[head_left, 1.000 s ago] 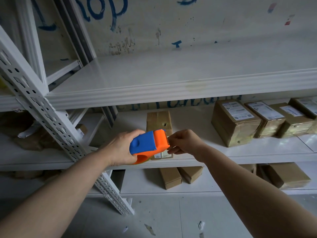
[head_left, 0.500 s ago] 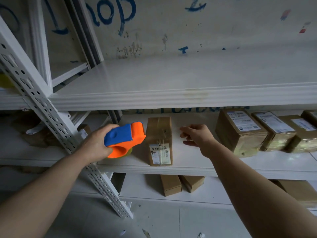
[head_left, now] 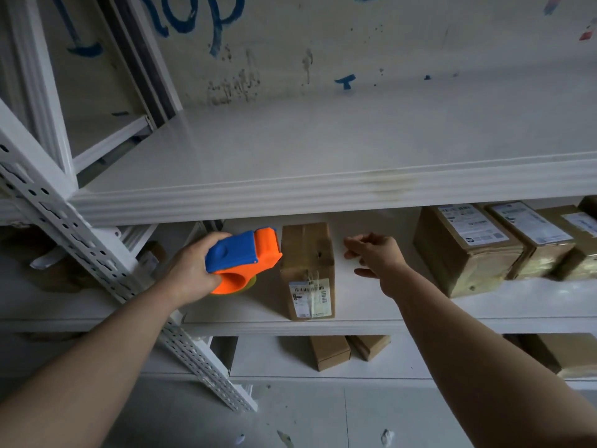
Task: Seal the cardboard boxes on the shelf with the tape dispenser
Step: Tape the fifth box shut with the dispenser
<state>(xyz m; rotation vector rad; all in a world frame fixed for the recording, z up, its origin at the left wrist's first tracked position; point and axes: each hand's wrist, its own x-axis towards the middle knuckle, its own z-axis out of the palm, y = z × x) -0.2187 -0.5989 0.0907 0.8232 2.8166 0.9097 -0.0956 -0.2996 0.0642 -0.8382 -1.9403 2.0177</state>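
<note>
A narrow brown cardboard box [head_left: 307, 253] with a white barcode label lies on the middle shelf [head_left: 371, 324], near its front edge. My left hand [head_left: 190, 270] grips an orange and blue tape dispenser [head_left: 244, 257], held just left of the box with its orange nose close to the box's top edge. My right hand [head_left: 376, 253] hovers to the right of the box, fingers loosely curled and apart, holding nothing and not touching the box.
Three labelled taped boxes [head_left: 465, 247] stand in a row at the right of the same shelf. More boxes [head_left: 329, 352] lie on the shelf below. A perforated white upright [head_left: 97, 253] runs diagonally at the left. The upper shelf [head_left: 323, 189] overhangs.
My left hand carried the tape dispenser off the box front to its left side. My right hand let go near the dispenser and moved to the right of the box.
</note>
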